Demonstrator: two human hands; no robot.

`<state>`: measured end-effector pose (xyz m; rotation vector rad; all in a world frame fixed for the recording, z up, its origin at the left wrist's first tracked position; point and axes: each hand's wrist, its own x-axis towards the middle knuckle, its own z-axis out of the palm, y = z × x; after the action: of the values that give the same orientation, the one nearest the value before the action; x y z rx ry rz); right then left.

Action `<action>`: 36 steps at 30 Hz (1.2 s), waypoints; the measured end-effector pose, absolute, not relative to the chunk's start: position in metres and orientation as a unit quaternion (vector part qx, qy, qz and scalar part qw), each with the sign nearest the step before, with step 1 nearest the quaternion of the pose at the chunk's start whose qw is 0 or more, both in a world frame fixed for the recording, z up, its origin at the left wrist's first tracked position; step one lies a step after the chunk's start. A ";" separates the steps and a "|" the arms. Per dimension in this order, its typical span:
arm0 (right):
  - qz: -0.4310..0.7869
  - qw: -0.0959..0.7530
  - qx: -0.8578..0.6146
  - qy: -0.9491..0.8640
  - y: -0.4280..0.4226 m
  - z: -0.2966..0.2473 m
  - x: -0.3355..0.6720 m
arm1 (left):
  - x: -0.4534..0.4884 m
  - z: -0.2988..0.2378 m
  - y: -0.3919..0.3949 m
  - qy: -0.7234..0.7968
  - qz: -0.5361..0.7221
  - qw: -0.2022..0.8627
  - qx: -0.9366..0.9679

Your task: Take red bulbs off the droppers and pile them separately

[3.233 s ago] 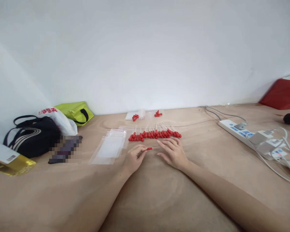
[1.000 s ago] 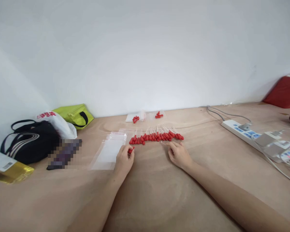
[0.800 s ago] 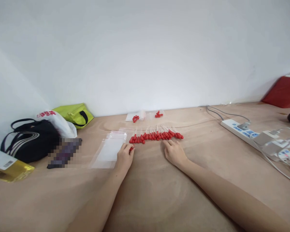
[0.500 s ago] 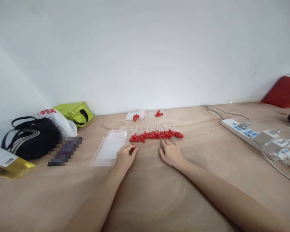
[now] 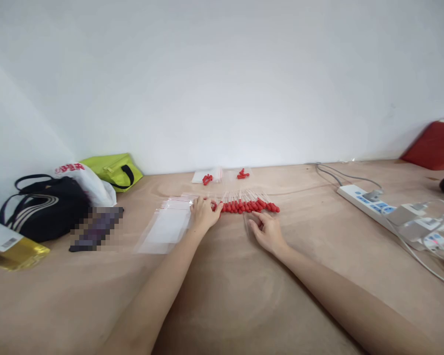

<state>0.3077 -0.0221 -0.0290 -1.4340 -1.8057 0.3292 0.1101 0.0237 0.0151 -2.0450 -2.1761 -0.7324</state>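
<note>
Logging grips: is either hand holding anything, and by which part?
Cannot tell: left hand covers one end of the dropper row; right hand shows nothing held.

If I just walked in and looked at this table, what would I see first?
Most likely the bright row of red-tipped sticks in the middle of the wooden table, with the left hand over its left end and the right hand just in front of it. Next comes the lime green bag by the wall at the left.
</note>
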 end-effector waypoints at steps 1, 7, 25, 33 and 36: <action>0.134 0.403 -0.567 -0.706 -0.021 -0.030 0.309 | 0.113 0.016 0.029 -0.714 -0.230 0.028 -0.660; 0.151 0.429 -0.563 -0.690 -0.018 -0.030 0.310 | 0.120 0.020 0.045 -0.729 -0.216 0.020 -0.649; -0.067 0.325 -0.385 -0.861 -0.039 -0.011 0.309 | 0.099 -0.012 -0.054 -0.431 -0.388 -0.014 -0.815; -0.080 0.306 -0.371 -0.873 -0.040 -0.017 0.299 | 0.105 -0.012 -0.049 -0.384 -0.355 0.012 -0.852; -0.077 0.309 -0.369 -0.873 -0.041 -0.017 0.299 | 0.106 -0.014 -0.045 -0.364 -0.338 0.018 -0.868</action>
<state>0.2991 -0.0405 -0.0171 -0.9752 -2.3080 -0.2029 0.1056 -0.0451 -0.0142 -2.6940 -1.1315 -1.0492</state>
